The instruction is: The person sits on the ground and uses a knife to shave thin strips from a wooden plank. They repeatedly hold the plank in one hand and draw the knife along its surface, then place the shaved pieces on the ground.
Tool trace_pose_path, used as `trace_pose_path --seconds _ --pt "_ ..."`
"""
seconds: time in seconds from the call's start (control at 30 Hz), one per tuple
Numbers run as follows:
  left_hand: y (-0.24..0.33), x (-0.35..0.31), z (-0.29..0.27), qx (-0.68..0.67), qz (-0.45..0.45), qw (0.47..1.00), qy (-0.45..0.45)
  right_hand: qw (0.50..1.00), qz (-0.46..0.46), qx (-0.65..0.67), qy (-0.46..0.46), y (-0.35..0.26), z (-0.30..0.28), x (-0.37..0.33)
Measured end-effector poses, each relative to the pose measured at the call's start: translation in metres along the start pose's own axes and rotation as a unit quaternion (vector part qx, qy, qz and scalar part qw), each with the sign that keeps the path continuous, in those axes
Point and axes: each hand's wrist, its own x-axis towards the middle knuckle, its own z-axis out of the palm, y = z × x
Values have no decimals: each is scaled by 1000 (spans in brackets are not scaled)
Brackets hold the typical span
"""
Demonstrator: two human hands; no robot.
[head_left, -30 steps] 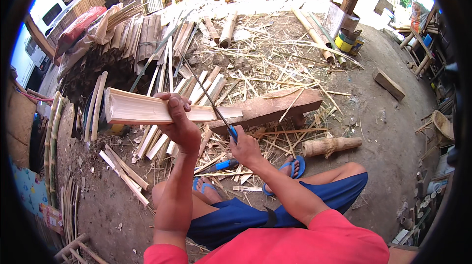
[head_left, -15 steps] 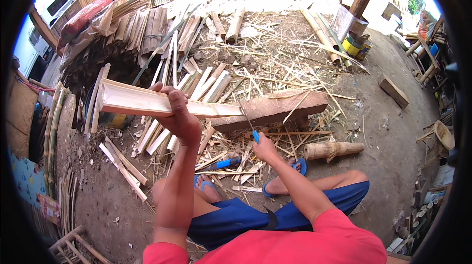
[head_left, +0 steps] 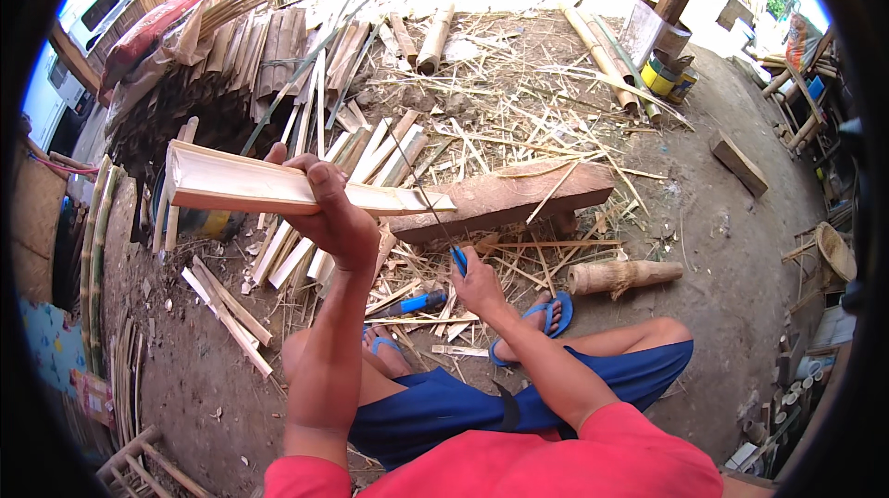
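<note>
Bamboo, pale and split lengthwise: we see this slat (head_left: 236, 178) raised at a slant, wide end up at left, narrow end over the left part of a brown wooden beam (head_left: 505, 201); can't tell if they touch. Left hand (head_left: 324, 206): grip closed round the slat's middle, fingers on the far side. Right hand (head_left: 479, 283): grip tight on the blue handle (head_left: 458, 260) of a thin-bladed tool, its dark blade (head_left: 424, 194) crossing the slat near the narrow end; contact we can't confirm. On the ground we log a second blue-handled tool (head_left: 417, 302) near the feet, a bamboo log (head_left: 625, 277) right of them, split pieces (head_left: 394, 155) beyond the slat, plus a wooden block (head_left: 738, 163) well off to the right.
</note>
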Motion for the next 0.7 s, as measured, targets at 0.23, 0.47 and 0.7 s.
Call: trace_pose_path --seconds 0.23,0.47,0.7 --pt "-14 5 -8 39 -3 999 -32 994 93 -52 -37 100 10 29" --pt "-106 -42 -28 128 -102 965 -205 985 166 37 -37 117 24 10" --pt "-126 -35 -47 229 -259 890 -298 982 171 53 -61 142 25 -5"
